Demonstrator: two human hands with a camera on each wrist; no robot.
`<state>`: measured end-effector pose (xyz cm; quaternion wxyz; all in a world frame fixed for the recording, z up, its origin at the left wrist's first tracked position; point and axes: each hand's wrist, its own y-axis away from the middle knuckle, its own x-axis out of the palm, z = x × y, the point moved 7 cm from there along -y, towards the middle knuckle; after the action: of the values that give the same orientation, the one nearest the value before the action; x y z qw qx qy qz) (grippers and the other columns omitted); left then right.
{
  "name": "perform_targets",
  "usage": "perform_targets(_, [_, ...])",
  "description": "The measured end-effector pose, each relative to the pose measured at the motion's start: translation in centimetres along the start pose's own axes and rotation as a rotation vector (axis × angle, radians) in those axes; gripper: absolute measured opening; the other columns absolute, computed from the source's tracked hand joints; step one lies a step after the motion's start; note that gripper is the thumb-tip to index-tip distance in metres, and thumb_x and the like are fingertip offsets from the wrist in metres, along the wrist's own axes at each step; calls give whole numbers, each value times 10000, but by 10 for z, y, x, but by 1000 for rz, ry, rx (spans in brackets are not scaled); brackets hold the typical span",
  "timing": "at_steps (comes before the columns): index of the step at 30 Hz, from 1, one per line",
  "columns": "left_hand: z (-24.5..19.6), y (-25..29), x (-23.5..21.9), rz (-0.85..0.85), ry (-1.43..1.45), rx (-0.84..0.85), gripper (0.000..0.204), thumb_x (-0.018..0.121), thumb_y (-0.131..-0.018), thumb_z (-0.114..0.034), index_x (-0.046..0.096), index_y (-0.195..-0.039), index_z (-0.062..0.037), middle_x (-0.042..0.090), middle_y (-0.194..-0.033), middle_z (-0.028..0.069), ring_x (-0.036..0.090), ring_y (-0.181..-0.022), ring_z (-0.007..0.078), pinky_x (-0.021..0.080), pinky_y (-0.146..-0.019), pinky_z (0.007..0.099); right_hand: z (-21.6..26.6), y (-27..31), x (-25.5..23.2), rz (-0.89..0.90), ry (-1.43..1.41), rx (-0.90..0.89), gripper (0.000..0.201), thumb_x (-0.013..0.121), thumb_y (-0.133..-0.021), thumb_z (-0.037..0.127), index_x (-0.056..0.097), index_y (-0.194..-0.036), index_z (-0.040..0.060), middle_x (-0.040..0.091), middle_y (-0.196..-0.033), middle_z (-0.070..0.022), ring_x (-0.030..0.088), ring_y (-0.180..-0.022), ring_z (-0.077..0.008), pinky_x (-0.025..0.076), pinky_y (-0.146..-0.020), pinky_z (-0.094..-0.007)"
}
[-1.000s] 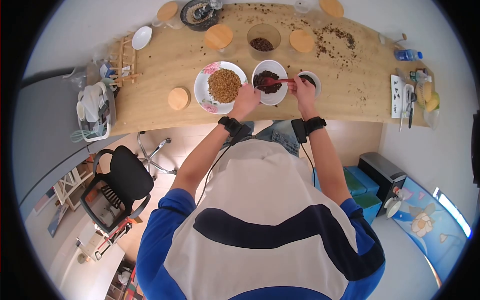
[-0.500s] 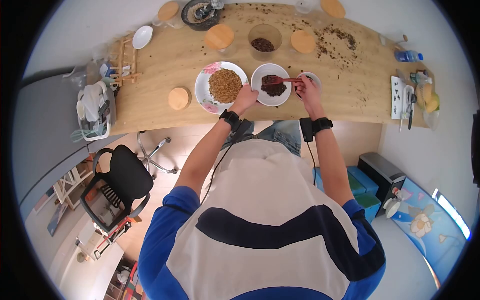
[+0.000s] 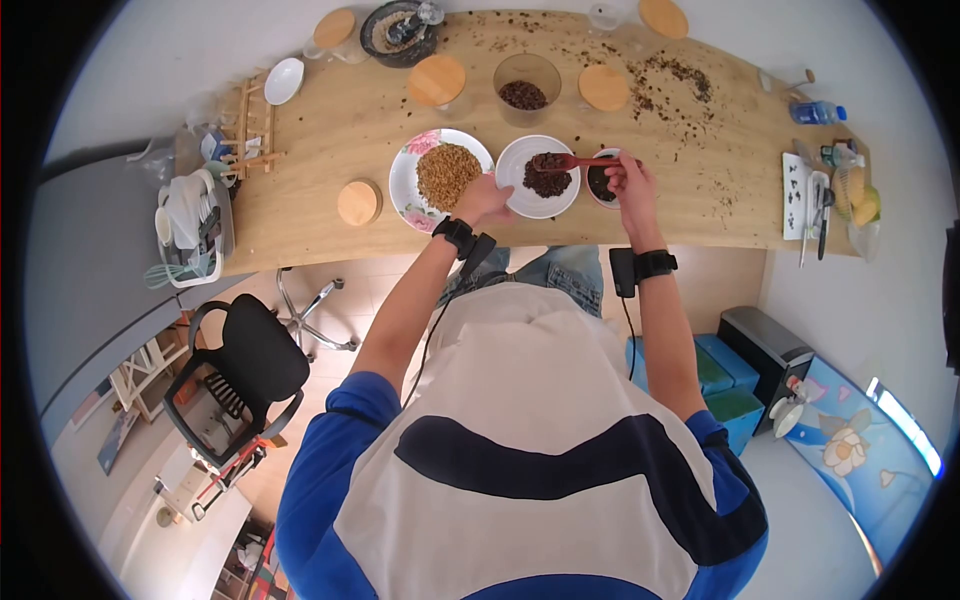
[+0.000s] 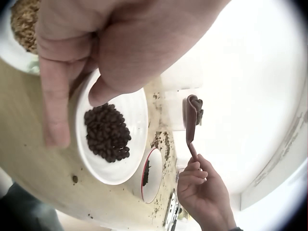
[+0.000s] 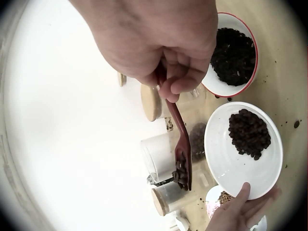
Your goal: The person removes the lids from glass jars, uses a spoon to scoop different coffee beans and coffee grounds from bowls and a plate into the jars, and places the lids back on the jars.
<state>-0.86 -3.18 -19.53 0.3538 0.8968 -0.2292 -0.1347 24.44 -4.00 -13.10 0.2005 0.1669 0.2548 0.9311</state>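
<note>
The left hand (image 3: 482, 200) holds the edge of a white bowl (image 3: 515, 180) of dark beans, thumb over the rim in the right wrist view. A reddish-brown spoon (image 3: 580, 161) is pinched by its handle in the right hand (image 3: 635, 195). Both wrist views show the spoon (image 4: 191, 122) raised clear of the bowl (image 5: 221, 149), with several dark beans in its head (image 5: 180, 171). Close to the right hand is a small red-rimmed bowl (image 5: 256, 62) of dark flakes. Left of the white bowl sits a flowered plate (image 3: 402, 180) with golden grains.
Farther back stand a clear container (image 3: 540, 72) of dark bits, wooden-lidded jars (image 3: 437, 80) and a stone mortar (image 3: 385, 50). Dark bits are scattered over the table's back right. A round wooden lid (image 3: 358, 200) lies left of the plate, and a white tray (image 3: 794, 195) lies far right.
The right hand has moved right with the spoon, whose head was low over the beans earlier. The white bowl has shifted slightly right and nearer the body, with the left hand at its edge.
</note>
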Motion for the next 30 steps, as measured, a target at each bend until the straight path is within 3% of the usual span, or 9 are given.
perform_targets(1, [-2, 3, -10, -45, -323, -85, 232, 471, -841, -87, 574, -928, 101, 646, -845, 169, 659, -720, 245, 534, -621, 356, 4, 0, 1, 4, -21, -6, 162, 563, -880, 197, 556, -858, 36, 608, -672, -61, 514, -514, -83, 419, -474, -213])
perform_targets(5, [-40, 18, -26, -238, -496, 28, 255, 476, -846, -144, 585, -881, 84, 646, -784, 156, 643, -644, 279, 534, -619, 377, 23, 8, 14, 13, -58, -40, 157, 567, -877, 193, 550, -848, 39, 604, -668, -67, 503, -513, -86, 413, -484, -215])
perform_targets(7, [-47, 17, -26, -373, 524, 211, 290, 441, -858, -177, 590, -854, 72, 635, -767, 142, 619, -643, 299, 527, -675, 395, 33, 13, 25, 33, -84, -48, 154, 567, -876, 189, 547, -845, 39, 601, -667, -69, 504, -518, -89, 417, -491, -216])
perform_targets(10, [-84, 28, -10, -281, 946, 288, 299, 400, -889, -194, 541, -923, 68, 588, -915, 166, 584, -858, 260, 488, -821, 373, 49, 18, 41, 65, -126, -67, 148, 568, -874, 180, 542, -840, 38, 596, -668, -73, 507, -526, -96, 423, -503, -220])
perform_targets(11, [-94, 29, -8, -285, 947, 286, 299, 400, -889, -194, 541, -923, 68, 588, -915, 166, 584, -858, 260, 488, -821, 373, 54, 20, 46, 75, -147, -82, 145, 567, -874, 175, 540, -840, 36, 594, -670, -75, 509, -529, -99, 426, -508, -222])
perform_targets(13, [-117, 19, 7, -55, 1517, 245, 341, 324, -887, -167, 546, -944, 85, 581, -956, 199, 554, -941, 287, 457, -869, 383, 62, 21, 52, 82, -148, -91, 146, 568, -874, 174, 539, -842, 35, 595, -676, -75, 511, -533, -99, 428, -509, -223])
perform_targets(16, [-142, 9, 9, -56, 1756, 289, 355, 308, -888, -176, 524, -982, 90, 561, -1011, 209, 533, -972, 306, 442, -895, 387, 73, 21, 60, 73, -139, -100, 145, 571, -872, 174, 539, -849, 34, 597, -682, -72, 517, -542, -98, 430, -511, -225])
perform_targets(25, [-171, -33, -24, -214, 1904, 294, 358, 299, -876, -200, 514, -964, 73, 568, -971, 183, 547, -928, 288, 470, -850, 365, 86, -13, 84, 0, -182, -100, 136, 578, -866, 173, 534, -849, 45, 611, -702, -58, 540, -569, -97, 435, -520, -228])
perform_targets(30, [-164, -37, -63, -473, 1529, 472, 400, 279, -900, -239, 509, -1004, 72, 571, -1004, 188, 548, -932, 242, 449, -863, 324, 89, -31, 86, -45, -216, -139, 142, 577, -865, 172, 530, -838, 41, 611, -703, -55, 547, -573, -106, 439, -524, -232])
